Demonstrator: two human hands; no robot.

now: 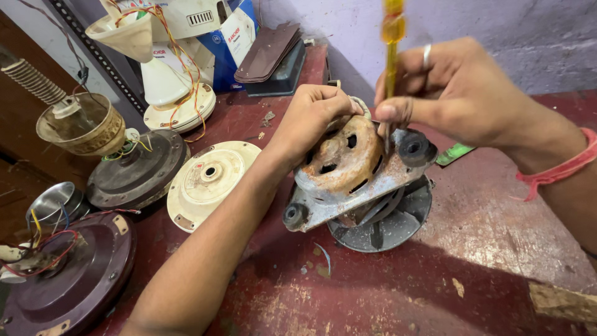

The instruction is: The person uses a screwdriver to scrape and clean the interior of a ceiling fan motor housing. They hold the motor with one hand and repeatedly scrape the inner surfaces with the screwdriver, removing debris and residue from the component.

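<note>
A rusty motor (348,171) with a grey metal bracket and black rubber mounts rests tilted on a grey plastic fan wheel (388,224) on the red workbench (435,280). My left hand (311,118) grips the motor's upper left edge. My right hand (454,93), with a ring and a red wrist thread, pinches a yellow-handled screwdriver (392,43) held upright, its tip down on the motor's top near the right rubber mount.
Several ceiling fan motor housings lie at the left: a cream one (208,180), a dark grey one (137,168), a maroon one (68,280) with loose wires. A white fan base (171,87), boxes and dark blades (267,53) stand at the back. A wall runs behind.
</note>
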